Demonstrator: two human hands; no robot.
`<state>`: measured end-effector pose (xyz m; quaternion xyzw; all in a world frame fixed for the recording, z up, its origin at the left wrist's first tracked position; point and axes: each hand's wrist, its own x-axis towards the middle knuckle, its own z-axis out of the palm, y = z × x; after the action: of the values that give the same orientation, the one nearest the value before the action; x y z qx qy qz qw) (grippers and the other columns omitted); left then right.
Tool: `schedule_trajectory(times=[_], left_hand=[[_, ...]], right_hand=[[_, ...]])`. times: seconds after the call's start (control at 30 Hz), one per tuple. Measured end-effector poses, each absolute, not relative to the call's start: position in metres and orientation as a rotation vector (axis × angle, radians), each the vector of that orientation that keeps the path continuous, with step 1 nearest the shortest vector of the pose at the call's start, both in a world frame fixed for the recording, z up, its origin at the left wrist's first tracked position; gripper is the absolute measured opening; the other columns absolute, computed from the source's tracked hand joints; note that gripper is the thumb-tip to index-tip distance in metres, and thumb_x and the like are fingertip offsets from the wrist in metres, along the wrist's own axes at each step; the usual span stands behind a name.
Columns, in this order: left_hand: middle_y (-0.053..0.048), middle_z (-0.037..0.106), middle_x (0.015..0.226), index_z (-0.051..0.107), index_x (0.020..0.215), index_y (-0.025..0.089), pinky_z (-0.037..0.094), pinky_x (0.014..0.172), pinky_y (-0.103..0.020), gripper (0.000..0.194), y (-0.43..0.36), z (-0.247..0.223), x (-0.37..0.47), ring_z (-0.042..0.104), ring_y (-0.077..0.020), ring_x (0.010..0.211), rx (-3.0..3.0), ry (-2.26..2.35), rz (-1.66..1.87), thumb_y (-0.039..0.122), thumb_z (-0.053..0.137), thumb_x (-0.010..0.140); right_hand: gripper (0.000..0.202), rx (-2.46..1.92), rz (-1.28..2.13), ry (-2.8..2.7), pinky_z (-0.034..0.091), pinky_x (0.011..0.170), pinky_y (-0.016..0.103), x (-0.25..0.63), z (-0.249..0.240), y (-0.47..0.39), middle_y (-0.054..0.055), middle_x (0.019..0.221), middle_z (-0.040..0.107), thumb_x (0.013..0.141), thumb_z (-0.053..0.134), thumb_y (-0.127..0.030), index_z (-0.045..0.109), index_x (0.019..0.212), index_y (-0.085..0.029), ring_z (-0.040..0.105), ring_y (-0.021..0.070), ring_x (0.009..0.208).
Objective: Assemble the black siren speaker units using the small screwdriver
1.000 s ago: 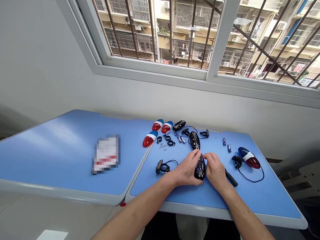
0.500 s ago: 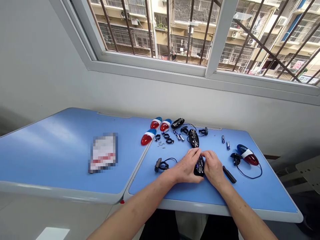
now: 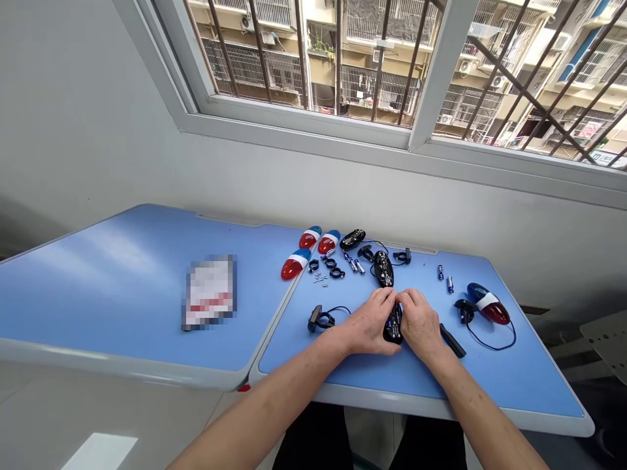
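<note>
Between my hands, on the near part of the table, lies an opened black oval bike-light base (image 3: pixel 394 326) with bare electronics facing up. My left hand (image 3: pixel 371 322) wraps its left side, the thumb at the near end and the fingertips at the far end. My right hand (image 3: pixel 419 321) is curled along its right side, fingertips pinched at the far end close to the left fingertips. Whatever small part those fingertips work on is hidden. Just beyond them lies a second opened base (image 3: pixel 383 267). A black rod-like tool (image 3: pixel 452 341) rests right of my right hand.
Red-white-blue covers (image 3: pixel 295 264), black clamp rings (image 3: pixel 337 273), small screws (image 3: pixel 320 279) and batteries (image 3: pixel 359 266) lie at the back left. Left of my hands is a cabled switch (image 3: pixel 316 318). An assembled light (image 3: pixel 488 303) and two batteries (image 3: pixel 450 284) are on the right.
The camera view has shifted slightly, so the table's things appear a little further right. Both hands stay around the same base, with barely any visible finger movement.
</note>
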<state>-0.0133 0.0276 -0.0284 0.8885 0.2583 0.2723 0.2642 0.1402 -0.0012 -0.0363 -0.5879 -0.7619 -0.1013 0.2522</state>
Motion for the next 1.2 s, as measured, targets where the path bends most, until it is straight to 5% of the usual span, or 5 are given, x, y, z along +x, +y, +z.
schedule_trajectory(times=[0.27, 0.6, 1.2], left_hand=[[-0.017, 0.043, 0.127, 0.040, 0.126, 0.013, 0.038, 0.104, -0.049, 0.085, 0.027, -0.029, -0.014, 0.038, -0.0365, 0.123, 2.404, 0.698, 0.751, 0.029, 0.080, 0.053], [-0.021, 0.038, 0.133, 0.032, 0.133, 0.011, 0.034, 0.107, -0.050, 0.091, 0.028, -0.036, -0.015, 0.033, -0.0370, 0.129, 2.435, 0.741, 0.750, 0.030, 0.078, 0.057], [-0.017, 0.047, 0.121, 0.043, 0.117, 0.013, 0.042, 0.099, -0.050, 0.076, 0.025, -0.026, -0.012, 0.043, -0.0358, 0.117, 2.415, 0.738, 0.754, 0.029, 0.080, 0.052]], right_hand=[[0.033, -1.432, -0.040, -1.949, 0.043, 0.062, 0.025, 0.148, -0.042, 0.004, 0.003, 0.084, 0.060, 0.082, 0.033, -0.002, 0.059, 0.089, -0.021, 0.056, 0.0169, 0.079], [0.042, -1.318, -0.198, -1.957, 0.046, 0.071, 0.029, 0.149, -0.053, 0.000, 0.005, 0.092, 0.065, 0.076, 0.033, 0.003, 0.061, 0.097, -0.021, 0.059, 0.0192, 0.088], [0.029, -1.264, -0.042, -1.868, 0.044, 0.064, 0.026, 0.149, -0.051, 0.012, 0.002, 0.073, 0.057, 0.079, 0.035, -0.003, 0.058, 0.078, -0.021, 0.055, 0.0159, 0.069]])
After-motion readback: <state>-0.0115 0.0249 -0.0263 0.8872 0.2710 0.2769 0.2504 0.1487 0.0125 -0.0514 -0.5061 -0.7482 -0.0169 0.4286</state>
